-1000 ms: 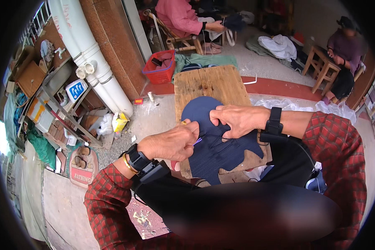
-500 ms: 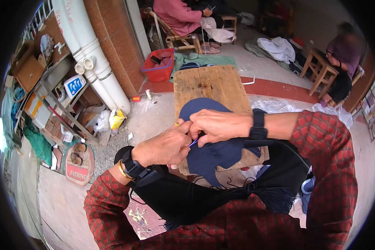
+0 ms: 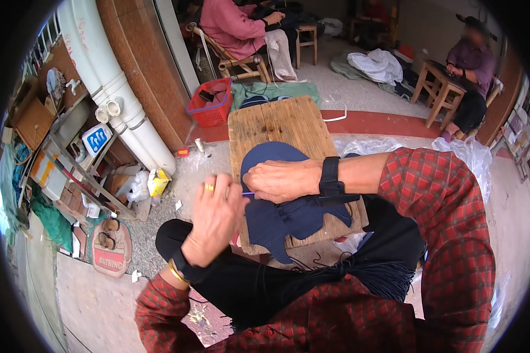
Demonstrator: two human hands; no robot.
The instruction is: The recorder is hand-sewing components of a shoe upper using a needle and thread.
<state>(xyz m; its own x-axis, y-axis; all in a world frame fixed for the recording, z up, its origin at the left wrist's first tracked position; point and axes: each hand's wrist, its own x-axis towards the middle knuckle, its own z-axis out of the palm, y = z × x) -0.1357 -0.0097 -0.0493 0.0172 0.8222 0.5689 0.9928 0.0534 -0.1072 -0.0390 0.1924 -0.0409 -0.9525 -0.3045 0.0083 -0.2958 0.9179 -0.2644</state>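
On top of a small table [image 3: 312, 115] made of brown wood lay a dark blue piece of cloth [image 3: 274, 152], with a round end at the far side and jagged points at the near side. The person's right hand [image 3: 282, 181] was on the cloth, with its fingers bent down. Its fingertips were tucked out of sight, so I cannot tell if its grip was pinching the cloth. The left hand [image 3: 215, 209], with a gold ring [image 3: 209, 187] on one finger, was up just beside the left edge of the cloth. Its fingers were bent and a bit blurry, so I cannot tell if that grip was holding anything. A thin purple stick [image 3: 248, 193] showed between the two hands, and I cannot tell which one had it. Past the far left corner of the table sat a red plastic basket [image 3: 211, 115] with holes in its sides. Two fat white pipes [image 3: 109, 82] ran down on the left, and two brown sandals [image 3: 107, 233] sat on a red and tan mat [image 3: 113, 259]. Farther back, a person in a pink top [image 3: 232, 29] sat on a chair.
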